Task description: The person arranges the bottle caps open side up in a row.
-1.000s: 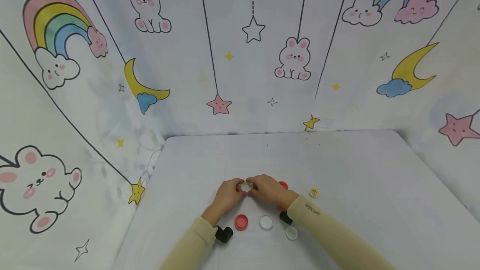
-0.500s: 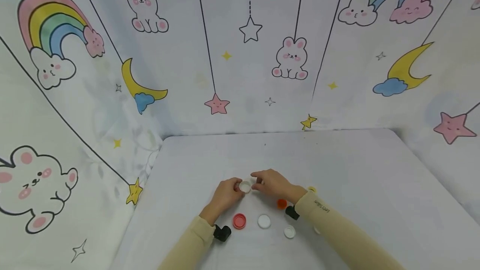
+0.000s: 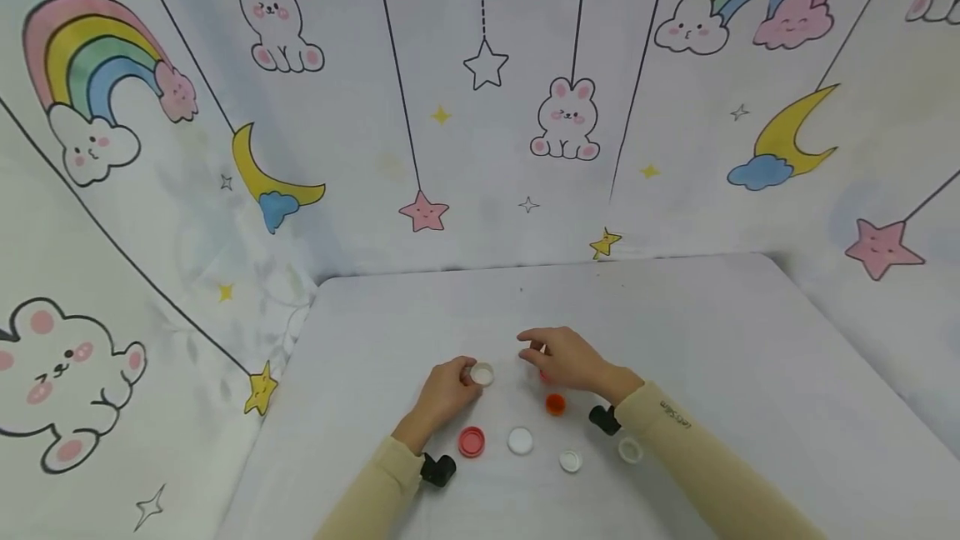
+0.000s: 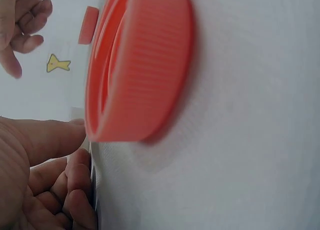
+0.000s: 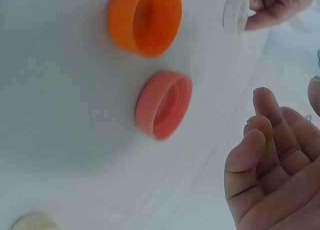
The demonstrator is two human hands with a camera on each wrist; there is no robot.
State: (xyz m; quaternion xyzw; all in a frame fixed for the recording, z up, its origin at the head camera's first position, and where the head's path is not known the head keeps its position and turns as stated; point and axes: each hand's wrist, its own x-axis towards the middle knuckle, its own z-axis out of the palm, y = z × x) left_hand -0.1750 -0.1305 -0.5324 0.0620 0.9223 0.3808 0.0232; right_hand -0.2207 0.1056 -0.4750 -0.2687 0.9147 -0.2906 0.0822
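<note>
In the head view, my left hand pinches a white bottle cap at its left side. The right wrist view shows that same cap between thumb and fingers, hollow side visible. To its right, my right hand is over the table, fingers spread and holding nothing. Partly hidden below it in the head view is a red bottle cap, beside an orange cap. Another red cap, large in the left wrist view, lies closer to me, near my left wrist.
Along the near side lie a white cap, a smaller white cap and a whitish ring-like cap beside the right sleeve. Black wrist cameras sit low over the table. A printed cloth hangs behind it.
My right hand has let go of the white cap and moved away to the right. My left hand still pinches the cap. The head view has shifted slightly.
</note>
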